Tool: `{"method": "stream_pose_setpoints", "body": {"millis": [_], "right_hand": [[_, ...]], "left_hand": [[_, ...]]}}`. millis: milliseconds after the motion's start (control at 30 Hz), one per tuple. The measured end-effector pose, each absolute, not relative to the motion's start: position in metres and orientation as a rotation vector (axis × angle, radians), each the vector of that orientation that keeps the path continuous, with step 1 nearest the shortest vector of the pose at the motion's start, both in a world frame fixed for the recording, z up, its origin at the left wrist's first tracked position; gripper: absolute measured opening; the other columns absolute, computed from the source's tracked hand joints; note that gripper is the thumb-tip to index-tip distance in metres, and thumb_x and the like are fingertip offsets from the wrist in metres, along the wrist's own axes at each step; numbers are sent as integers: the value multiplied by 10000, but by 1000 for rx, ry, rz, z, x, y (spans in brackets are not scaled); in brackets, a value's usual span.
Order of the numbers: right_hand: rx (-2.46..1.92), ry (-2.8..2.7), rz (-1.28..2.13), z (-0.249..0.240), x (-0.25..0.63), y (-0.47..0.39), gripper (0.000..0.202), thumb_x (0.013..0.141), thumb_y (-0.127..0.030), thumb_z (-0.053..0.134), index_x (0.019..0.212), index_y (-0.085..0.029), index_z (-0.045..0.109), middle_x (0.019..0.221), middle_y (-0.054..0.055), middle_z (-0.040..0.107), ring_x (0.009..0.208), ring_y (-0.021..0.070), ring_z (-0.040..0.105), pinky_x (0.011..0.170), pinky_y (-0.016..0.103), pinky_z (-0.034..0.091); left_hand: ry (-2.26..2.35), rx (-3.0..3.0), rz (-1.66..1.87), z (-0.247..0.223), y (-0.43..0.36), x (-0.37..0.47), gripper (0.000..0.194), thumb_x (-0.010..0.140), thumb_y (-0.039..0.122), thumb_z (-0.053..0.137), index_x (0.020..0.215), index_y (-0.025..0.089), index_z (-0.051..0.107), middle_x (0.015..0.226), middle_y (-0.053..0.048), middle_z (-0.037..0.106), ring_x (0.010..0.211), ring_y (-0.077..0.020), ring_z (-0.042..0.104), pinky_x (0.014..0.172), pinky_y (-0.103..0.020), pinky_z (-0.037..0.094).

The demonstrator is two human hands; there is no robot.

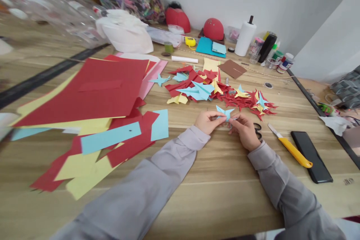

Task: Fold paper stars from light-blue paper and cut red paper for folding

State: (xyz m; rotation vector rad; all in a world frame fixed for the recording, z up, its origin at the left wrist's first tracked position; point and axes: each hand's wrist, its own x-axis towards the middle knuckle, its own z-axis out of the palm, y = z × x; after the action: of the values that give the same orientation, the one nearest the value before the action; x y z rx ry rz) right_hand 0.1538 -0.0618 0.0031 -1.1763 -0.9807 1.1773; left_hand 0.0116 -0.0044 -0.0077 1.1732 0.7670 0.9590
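Between both hands, just above the wooden table, is a light-blue folded paper star [225,112] with pointed tips. My left hand [209,121] pinches its left side between thumb and fingers. On the other side, my right hand [244,129] grips the lower right part, which its fingers partly hide. Beyond the hands spreads a pile of folded paper pieces [202,84] in red, yellow and blue, some shaped like stars and planes. A pair of scissors [257,130] with black handles lies beside my right hand, its blades hidden.
Sheets of red paper [112,101] and cut strips cover the left side. A yellow utility knife [295,152] rests against a black phone [312,157] at right. Bottles [268,47], a white paper roll [245,39] and a tape measure [190,41] stand at the back.
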Motion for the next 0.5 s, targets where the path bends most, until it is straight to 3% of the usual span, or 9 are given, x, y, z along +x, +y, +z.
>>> {"method": "stream_pose_setpoints", "body": {"millis": [500], "right_hand": [[-1185,-913,1196,4,154,-60,277,599,-351,775,635,-185,556,529,-35,603,465,91,518,434,210,474]], "left_hand": [[770,1129,920,-5,-4,12,245,540,250,802,727,120,713,540,-19,663,480,-119,601,501,-241,508]]}}
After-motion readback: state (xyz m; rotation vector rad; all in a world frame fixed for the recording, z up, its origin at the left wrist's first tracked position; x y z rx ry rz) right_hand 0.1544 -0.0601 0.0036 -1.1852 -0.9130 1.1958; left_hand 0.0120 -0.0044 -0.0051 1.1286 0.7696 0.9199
